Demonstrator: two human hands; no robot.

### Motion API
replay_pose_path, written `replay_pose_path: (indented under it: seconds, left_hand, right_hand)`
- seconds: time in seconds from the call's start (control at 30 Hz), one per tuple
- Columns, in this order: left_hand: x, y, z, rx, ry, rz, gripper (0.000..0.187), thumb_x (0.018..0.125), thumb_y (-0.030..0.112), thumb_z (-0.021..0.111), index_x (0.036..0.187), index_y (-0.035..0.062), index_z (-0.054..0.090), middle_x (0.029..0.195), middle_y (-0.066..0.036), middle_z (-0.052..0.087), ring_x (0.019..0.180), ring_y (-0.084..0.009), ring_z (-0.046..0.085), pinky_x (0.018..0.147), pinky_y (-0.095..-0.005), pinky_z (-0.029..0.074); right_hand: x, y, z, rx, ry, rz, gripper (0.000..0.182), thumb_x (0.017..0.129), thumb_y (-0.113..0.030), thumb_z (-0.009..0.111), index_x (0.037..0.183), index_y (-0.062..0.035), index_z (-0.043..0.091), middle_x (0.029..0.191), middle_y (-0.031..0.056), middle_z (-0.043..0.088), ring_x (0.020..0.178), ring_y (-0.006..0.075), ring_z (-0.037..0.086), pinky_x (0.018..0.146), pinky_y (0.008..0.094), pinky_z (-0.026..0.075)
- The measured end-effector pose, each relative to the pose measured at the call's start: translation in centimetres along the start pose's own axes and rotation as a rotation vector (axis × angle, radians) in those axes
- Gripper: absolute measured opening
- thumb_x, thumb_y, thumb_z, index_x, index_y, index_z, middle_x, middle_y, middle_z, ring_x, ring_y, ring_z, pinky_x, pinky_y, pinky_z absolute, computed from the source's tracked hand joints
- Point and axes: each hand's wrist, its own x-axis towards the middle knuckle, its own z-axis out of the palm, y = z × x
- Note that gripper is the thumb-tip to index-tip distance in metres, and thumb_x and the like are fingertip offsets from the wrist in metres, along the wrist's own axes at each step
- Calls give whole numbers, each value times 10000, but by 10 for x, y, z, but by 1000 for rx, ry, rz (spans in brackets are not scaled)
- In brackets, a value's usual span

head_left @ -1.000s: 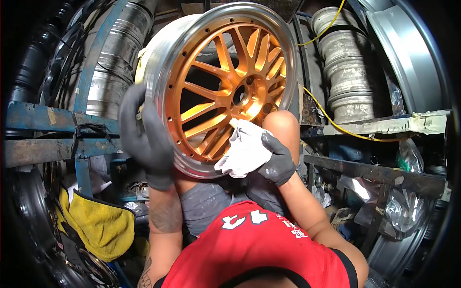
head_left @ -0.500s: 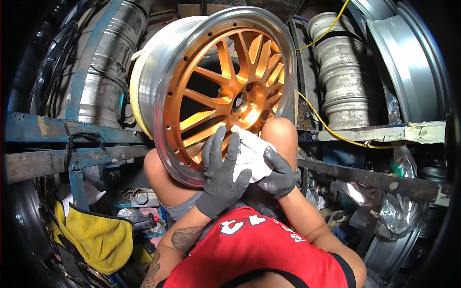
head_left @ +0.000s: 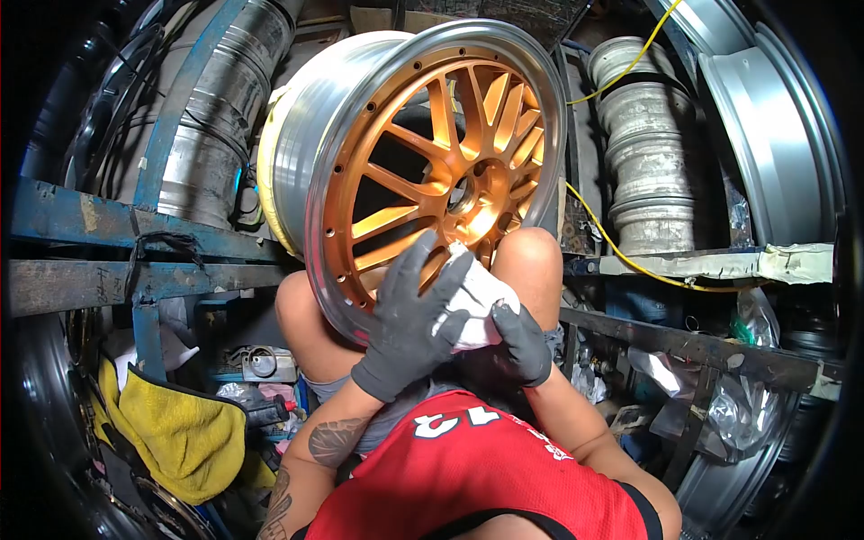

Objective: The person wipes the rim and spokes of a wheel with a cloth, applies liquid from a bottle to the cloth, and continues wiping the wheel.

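A white cloth [head_left: 481, 304], bunched into a pad, is in front of my chest between my two black-gloved hands. My right hand [head_left: 524, 346] grips its right side, thumb on top and the other fingers mostly hidden underneath. My left hand [head_left: 409, 319] lies against the cloth's left side with its fingers stretched out and spread, the thumb resting near the lower edge. Just beyond the hands, a wheel rim [head_left: 315, 171] with orange-gold spokes and a polished metal lip leans upright between my knees. Small holes run round the edge of its orange face.
Stacks of dull metal rims stand on the left [head_left: 202, 153] and right [head_left: 648, 148] behind blue and dark frame bars. A yellow hose [head_left: 612, 249] runs along the right side. A yellow towel [head_left: 175, 436] hangs at lower left. Clear plastic bags [head_left: 742, 409] hang at lower right.
My left hand has turned and its fingers have spread wider over the cloth. The cloth has tilted and shifted slightly down in my right hand. The whole view has moved a little.
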Motion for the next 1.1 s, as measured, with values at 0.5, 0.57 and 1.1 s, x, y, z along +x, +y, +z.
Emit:
replay_pose_path:
  seconds: [0.5, 0.57, 1.1]
  left_hand:
    - [-1, 14, 3, 27, 43, -51, 531, 931, 308, 581, 1443, 176, 529, 1442, -253, 429, 1262, -429, 478, 1048, -522, 395]
    - [-8, 16, 13, -17, 32, -26, 536, 954, 318, 554, 1460, 149, 506, 1440, -256, 427, 1256, -431, 476, 1055, -510, 387]
    - [31, 52, -86, -170, -309, 131, 404, 868, 252, 711, 1150, -34, 665, 1074, -245, 698, 967, -378, 695, 866, -406, 549]
  right_hand:
    - [-11, 5, 7, -98, 20, -108, 647, 1088, -456, 330, 1514, 30, 328, 1426, 124, 512, 1281, 217, 524, 1080, 363, 402]
    - [-14, 11, 2, -114, 18, -97, 666, 1084, -469, 337, 1532, 22, 296, 1451, 121, 491, 1303, 214, 504, 1095, 361, 390]
    - [17, -12, -8, -533, 187, -399, 405, 1043, -240, 525, 1354, 17, 490, 1224, 160, 611, 996, 170, 618, 868, 295, 501]
